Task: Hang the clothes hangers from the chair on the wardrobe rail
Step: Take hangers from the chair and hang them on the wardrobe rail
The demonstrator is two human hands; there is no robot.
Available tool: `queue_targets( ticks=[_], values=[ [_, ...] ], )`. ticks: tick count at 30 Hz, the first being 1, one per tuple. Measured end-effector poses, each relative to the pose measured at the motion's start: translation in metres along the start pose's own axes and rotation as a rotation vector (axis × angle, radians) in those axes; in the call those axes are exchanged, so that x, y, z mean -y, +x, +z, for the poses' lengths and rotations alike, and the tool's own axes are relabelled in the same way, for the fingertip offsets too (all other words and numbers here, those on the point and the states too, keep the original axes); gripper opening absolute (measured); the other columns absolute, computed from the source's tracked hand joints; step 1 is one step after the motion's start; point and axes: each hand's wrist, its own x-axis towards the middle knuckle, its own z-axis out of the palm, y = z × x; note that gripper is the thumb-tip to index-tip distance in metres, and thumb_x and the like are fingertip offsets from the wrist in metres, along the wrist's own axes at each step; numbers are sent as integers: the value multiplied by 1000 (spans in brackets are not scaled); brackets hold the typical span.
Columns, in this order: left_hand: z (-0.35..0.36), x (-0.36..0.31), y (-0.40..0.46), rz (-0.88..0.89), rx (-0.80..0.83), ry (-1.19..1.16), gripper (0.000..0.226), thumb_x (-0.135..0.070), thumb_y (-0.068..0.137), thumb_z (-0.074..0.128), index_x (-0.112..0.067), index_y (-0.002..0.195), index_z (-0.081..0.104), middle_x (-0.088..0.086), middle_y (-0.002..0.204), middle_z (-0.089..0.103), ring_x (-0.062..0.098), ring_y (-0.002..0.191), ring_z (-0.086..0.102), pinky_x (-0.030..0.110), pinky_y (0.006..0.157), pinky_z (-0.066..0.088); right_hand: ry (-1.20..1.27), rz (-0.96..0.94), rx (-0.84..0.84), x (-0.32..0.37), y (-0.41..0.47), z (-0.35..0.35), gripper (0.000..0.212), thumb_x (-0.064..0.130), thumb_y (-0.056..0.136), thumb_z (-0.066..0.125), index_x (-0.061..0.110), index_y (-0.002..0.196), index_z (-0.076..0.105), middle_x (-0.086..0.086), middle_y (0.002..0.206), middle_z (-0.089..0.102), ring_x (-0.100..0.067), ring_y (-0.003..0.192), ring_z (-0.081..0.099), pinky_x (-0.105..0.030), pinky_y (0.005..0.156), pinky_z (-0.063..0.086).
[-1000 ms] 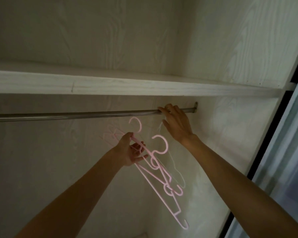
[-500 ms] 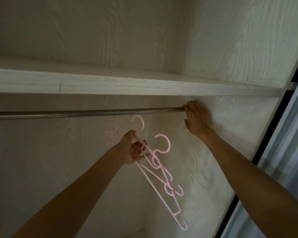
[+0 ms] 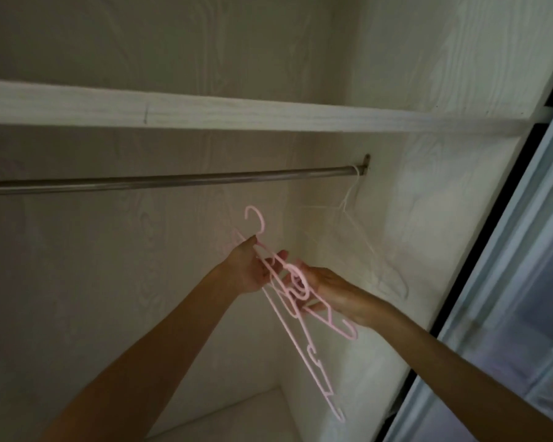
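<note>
- Two hands meet below the wardrobe rail [image 3: 173,181].
- The left hand [image 3: 248,271] grips the pink hangers [image 3: 300,317].
- The right hand [image 3: 332,290] pinches one pink hook.
- A white hanger [image 3: 356,224] hangs at the rail's far right end.

Dim, grainy picture; daylight enters from the right, brightening the wardrobe's side wall [image 3: 412,218] while the left falls into soft shadow.

both hands hold pink hangers [image 3: 304,333] below the rail [image 3: 173,181]: left hand [image 3: 249,269] grips them, right hand [image 3: 329,291] pinches one; a white hanger [image 3: 361,237] hangs at the rail's right end.
</note>
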Motion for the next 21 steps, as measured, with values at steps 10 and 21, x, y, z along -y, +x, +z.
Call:
queue_targets(
  ticks=[10,21],
  values=[
    [-8,21,1,91,-236,447,56,-43,101,8,-12,87,51,10,94,70,13,63,68,26,63,48,-261,-72,-466,-41,-19,1,23,22,100,38,26,82,52,2,70,64,-15,61,63,-37,68,58],
    [-19,-26,-1,142,-226,-51,30,-16,101,30,-10,71,33,19,86,60,26,42,66,42,48,56,-815,-167,-711,15,31,-66,30,27,101,31,9,106,54,-8,83,67,-22,68,64,-25,52,45]
  ],
)
